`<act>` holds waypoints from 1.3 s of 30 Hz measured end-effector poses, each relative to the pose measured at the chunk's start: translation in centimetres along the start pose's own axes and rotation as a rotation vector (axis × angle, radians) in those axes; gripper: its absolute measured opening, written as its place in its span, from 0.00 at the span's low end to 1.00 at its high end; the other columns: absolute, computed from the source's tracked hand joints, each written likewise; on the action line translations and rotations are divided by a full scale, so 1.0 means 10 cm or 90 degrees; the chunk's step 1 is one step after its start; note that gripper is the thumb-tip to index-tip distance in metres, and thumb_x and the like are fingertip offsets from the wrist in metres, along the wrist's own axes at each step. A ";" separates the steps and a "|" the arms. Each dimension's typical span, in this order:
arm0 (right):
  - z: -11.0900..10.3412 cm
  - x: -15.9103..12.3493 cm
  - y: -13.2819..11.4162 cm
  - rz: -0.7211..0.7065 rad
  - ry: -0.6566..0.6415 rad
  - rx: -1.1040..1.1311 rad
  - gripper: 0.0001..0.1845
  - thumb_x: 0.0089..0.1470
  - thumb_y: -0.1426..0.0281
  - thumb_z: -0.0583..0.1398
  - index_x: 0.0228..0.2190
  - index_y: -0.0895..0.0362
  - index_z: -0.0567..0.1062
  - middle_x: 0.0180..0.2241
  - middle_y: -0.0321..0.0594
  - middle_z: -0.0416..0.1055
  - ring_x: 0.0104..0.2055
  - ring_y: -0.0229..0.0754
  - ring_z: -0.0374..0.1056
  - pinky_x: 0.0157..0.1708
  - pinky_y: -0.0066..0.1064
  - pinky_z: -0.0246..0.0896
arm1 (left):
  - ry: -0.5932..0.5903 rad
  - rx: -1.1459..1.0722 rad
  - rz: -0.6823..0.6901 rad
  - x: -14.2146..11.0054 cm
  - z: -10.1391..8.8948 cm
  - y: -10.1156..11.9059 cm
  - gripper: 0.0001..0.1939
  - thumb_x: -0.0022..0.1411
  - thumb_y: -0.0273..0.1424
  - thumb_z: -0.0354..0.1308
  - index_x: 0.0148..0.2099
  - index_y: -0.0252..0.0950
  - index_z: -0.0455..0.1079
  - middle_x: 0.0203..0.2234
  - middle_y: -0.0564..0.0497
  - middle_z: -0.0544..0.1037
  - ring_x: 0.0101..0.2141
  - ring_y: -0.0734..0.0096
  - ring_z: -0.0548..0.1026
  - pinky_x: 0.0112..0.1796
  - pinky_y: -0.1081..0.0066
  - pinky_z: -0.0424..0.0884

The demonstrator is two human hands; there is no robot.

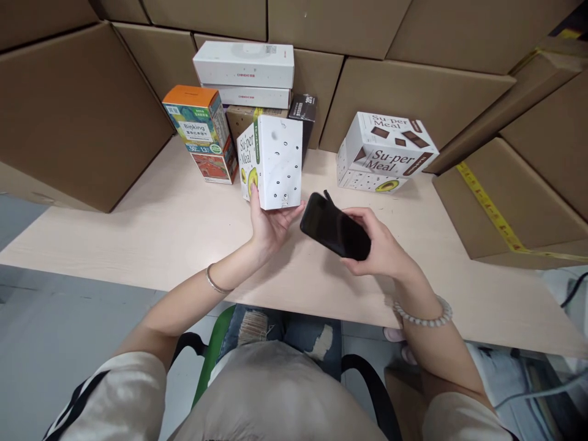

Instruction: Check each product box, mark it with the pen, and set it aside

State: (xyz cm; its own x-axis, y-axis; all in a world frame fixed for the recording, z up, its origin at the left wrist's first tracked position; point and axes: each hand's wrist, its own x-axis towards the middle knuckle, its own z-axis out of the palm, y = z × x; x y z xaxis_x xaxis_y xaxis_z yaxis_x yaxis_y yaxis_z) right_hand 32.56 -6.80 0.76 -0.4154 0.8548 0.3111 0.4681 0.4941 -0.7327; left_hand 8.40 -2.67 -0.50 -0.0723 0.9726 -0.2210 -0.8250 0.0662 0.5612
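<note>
My left hand (272, 225) grips the lower end of a white Su-per Meal box (281, 160), tilted, with small dark specks and an avocado picture on it. Its thumb lies on the avocado side and the other fingers are partly hidden underneath. In my right hand (374, 246) is a black smartphone (335, 226), held by its right end with the dark glossy face upward. A short dark piece sticks up from the phone's far edge. The phone's left end is close to the fingertips of my left hand.
An orange-topped Binking box (199, 133) stands left of the held box. White flat boxes (245, 64) are stacked behind, beside a black box (304, 110). Two Su-per Meal boxes (388, 147) sit at the right. Cardboard cartons (422, 98) wall in the pale table (193, 239).
</note>
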 end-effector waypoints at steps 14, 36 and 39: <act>0.26 0.00 0.08 -0.224 0.287 0.008 0.56 0.35 0.54 0.77 0.64 0.45 0.64 0.56 0.45 0.72 0.54 0.58 0.76 0.52 0.52 0.78 | -0.051 0.071 0.060 0.03 -0.10 -0.14 0.33 0.76 0.59 0.52 0.71 0.46 0.71 0.60 0.46 0.84 0.56 0.52 0.84 0.44 0.68 0.86; 0.28 -0.02 -0.05 -0.265 0.263 -0.029 0.53 0.42 0.59 0.74 0.67 0.43 0.63 0.57 0.46 0.72 0.53 0.59 0.76 0.51 0.55 0.77 | -0.071 0.129 0.068 0.05 -0.14 -0.16 0.35 0.75 0.60 0.52 0.70 0.44 0.72 0.56 0.46 0.85 0.54 0.52 0.84 0.45 0.62 0.87; 0.24 -0.02 -0.13 -0.256 0.244 -0.073 0.51 0.42 0.64 0.72 0.67 0.43 0.63 0.55 0.44 0.75 0.49 0.56 0.76 0.46 0.52 0.77 | -0.044 0.090 0.051 -0.01 -0.05 -0.12 0.32 0.76 0.57 0.53 0.68 0.41 0.74 0.56 0.46 0.86 0.56 0.53 0.84 0.50 0.63 0.86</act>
State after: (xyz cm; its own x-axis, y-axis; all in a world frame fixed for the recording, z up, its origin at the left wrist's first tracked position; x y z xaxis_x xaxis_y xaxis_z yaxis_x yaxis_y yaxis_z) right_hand 30.18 -8.00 0.22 -0.2761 0.5814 0.7653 0.4218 0.7888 -0.4471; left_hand 9.15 -2.91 -1.58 -0.0919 0.9886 -0.1193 -0.7313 0.0143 0.6819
